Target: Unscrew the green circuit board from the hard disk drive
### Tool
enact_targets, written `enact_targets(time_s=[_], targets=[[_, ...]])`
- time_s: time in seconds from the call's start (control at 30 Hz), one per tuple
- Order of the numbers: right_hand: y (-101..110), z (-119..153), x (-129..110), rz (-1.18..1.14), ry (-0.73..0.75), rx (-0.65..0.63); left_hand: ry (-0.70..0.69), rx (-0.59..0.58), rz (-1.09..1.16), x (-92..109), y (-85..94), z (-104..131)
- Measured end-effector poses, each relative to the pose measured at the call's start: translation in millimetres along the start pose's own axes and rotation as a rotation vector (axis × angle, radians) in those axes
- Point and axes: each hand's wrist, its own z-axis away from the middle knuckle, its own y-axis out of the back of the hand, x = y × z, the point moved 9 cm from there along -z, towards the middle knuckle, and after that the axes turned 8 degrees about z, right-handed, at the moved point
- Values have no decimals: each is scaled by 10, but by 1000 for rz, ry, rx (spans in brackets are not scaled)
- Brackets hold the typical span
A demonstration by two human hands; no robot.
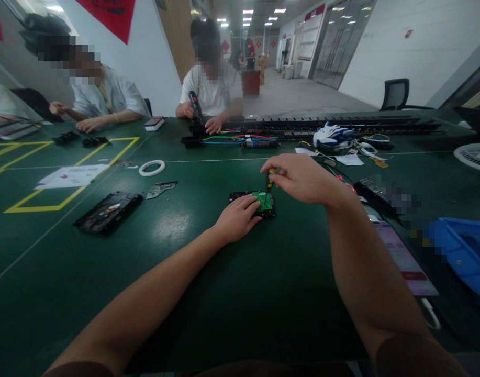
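A small hard drive (268, 213) with a green circuit board (264, 201) facing up lies on the table in front of me. My left hand (240, 217) grips it from the left, fingers over the board and thumb along the near edge. From above, my right hand (302, 177) pinches a screwdriver (270, 180) by its yellow and black handle. The shaft points down, its tip at the board's right part; whether it sits in a screw is too small to tell.
Left of me lie a black casing (108, 212), a loose circuit board (161, 189) and a white tape roll (152, 168). To the right are a lit tablet (406, 259) and a blue bin (465, 256). Across the table, a person holds a power screwdriver (195, 104) near cables.
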Motion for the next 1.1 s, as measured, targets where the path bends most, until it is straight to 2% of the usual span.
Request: enact_targets(time_s=[0.3,0.83,1.1], targets=[[0,-8,46,47,-41,39,8,-12,1,-5,-13,-10],[-8,13,-15,-35,-42,-27,-2,7,2,21,17,-9],[4,2,17,27,-41,25,-2,0,4,14,6,-9]])
